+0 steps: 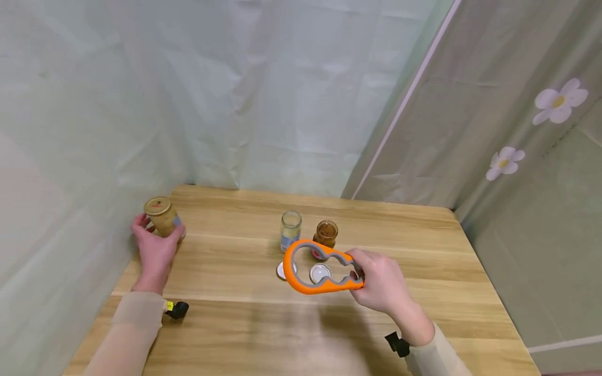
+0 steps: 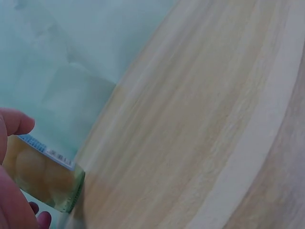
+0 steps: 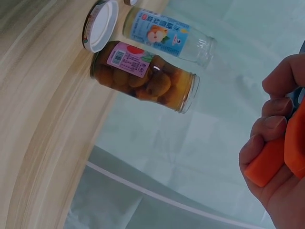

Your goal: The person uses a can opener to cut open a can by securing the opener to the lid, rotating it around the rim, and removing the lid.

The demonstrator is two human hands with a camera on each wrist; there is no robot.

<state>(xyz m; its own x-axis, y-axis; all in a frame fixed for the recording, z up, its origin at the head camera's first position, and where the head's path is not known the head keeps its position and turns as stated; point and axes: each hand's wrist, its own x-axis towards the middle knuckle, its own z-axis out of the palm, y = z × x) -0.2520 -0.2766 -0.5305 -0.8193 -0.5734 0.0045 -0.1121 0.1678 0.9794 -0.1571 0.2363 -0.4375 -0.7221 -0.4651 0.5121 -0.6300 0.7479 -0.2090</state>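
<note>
At the table's left edge, my left hand [image 1: 156,251] grips a glass jar [image 1: 164,222] with a gold lid on it. Pale round pieces show through its glass in the left wrist view, where the jar [image 2: 43,176] has its base near the table edge; whether it touches the wood I cannot tell. My right hand [image 1: 383,279] holds an orange and grey multi-size jar opener [image 1: 303,287] by its narrow end, raised over the table. Beyond the opener stand two lidless jars: one with a blue label [image 3: 159,33], one holding dark brown fruit [image 3: 143,78].
Two loose lids lie in front of the lidless jars: one white inside [image 1: 321,273], the other [image 1: 280,270] partly behind the opener. The wooden table [image 1: 226,266] meets hanging curtains [image 1: 263,104] at its back and left. A flowered curtain [image 1: 517,235] hangs at the right.
</note>
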